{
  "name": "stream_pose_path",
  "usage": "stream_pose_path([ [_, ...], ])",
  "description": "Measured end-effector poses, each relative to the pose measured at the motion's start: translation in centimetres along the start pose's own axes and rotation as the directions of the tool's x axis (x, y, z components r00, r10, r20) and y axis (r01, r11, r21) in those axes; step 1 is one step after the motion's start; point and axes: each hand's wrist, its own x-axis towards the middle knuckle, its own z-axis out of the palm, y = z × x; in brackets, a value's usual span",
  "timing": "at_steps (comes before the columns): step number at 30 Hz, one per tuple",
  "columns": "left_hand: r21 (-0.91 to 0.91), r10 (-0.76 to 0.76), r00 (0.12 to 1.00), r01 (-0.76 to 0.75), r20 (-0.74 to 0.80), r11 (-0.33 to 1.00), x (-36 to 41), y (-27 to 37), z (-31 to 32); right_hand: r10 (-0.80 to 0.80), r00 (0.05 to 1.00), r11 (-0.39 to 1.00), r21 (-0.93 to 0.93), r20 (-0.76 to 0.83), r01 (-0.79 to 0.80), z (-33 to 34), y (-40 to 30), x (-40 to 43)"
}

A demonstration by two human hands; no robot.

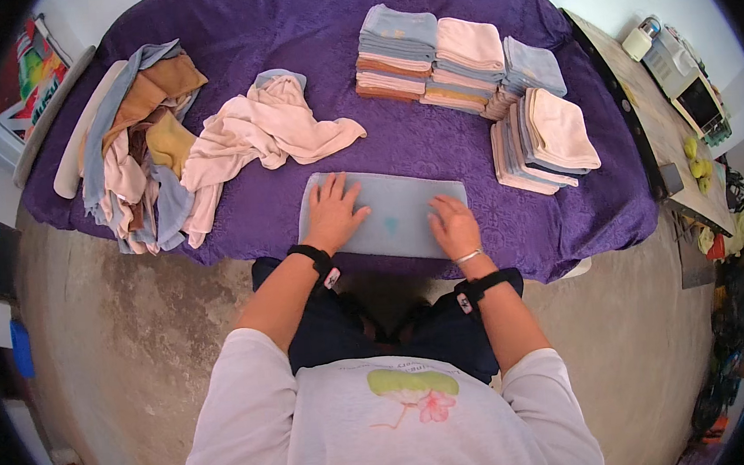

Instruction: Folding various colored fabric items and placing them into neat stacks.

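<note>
A grey-blue cloth [396,204] lies flat before me as a long rectangle near the front edge of the purple-covered surface. It looks folded, and a small teal mark shows near its middle. My left hand [333,212] rests palm down on the left part of it, fingers spread. Over the right end, my right hand [455,226] has its fingers slightly bent and apart, with nothing visibly gripped; whether the fingertips press on the fabric is hard to see.
A loose pink cloth [265,126] lies crumpled beyond my left hand, beside a heap of mixed cloths [142,145]. Stacks of folded cloths [397,53] stand at the back right, and another stack [542,140] is nearer. A side table [657,105] borders the right.
</note>
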Motion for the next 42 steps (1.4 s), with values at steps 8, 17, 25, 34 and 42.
stream_pose_path([
  [8, 0.04, -0.069, 0.992, 0.065, 0.104, 0.997, -0.4, -0.1, 1.0, 0.176, 0.924, 0.944, -0.324, 0.339, -0.061, 2.1, 1.2, 0.3],
  [17, 0.045, -0.075, 0.993, 0.071, 0.09, 0.996, -0.3, -0.1, 0.9, 0.261, 0.933, 0.935, -0.308, 0.25, -0.179, 1.7, 2.5, 0.7],
  [25, 0.061, -0.088, 0.985, 0.079, 0.145, 0.995, -0.2, 0.1, 0.6, 0.245, 0.947, 0.887, -0.442, 0.207, -0.133, 1.3, -0.6, 1.0],
  [34, 0.062, -0.07, 0.994, 0.065, 0.08, 0.996, -0.3, 0.2, 1.2, 0.049, 0.965, 0.951, -0.308, 0.258, 0.034, 3.0, -1.2, -1.7],
  [42, 0.053, -0.077, 0.994, 0.073, 0.08, 0.996, -0.4, 0.1, 1.1, 0.169, 0.968, 0.933, -0.347, 0.186, -0.096, 1.3, 1.2, -2.5],
])
